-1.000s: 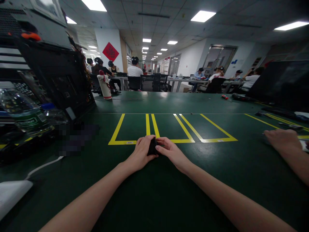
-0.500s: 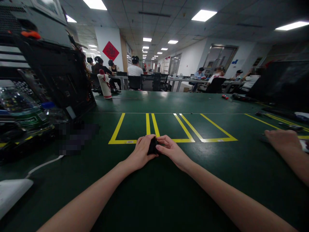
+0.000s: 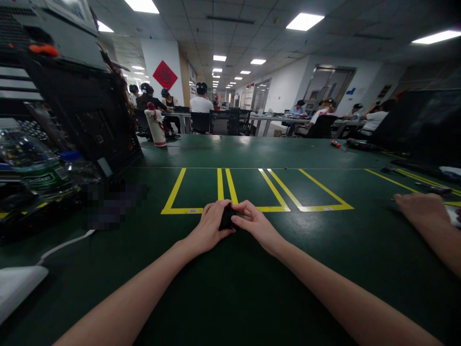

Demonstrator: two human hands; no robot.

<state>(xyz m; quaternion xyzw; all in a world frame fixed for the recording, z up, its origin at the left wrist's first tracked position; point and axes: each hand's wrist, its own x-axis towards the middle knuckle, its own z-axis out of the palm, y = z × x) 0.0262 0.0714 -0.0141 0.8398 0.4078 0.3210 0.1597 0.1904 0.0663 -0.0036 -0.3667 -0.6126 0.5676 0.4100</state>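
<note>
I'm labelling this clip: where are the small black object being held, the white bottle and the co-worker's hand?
small black object [image 3: 226, 218], head view, middle of its visible dark face.
white bottle [image 3: 157, 130], head view, middle of its white body.
co-worker's hand [image 3: 419, 207], head view, back of the hand.

The work area contains one left hand [image 3: 209, 226], one right hand [image 3: 257, 226], one black object [image 3: 226, 218], one co-worker's hand [image 3: 421, 209], one white bottle [image 3: 155, 127] and three yellow-taped bays [image 3: 180, 210].
</note>
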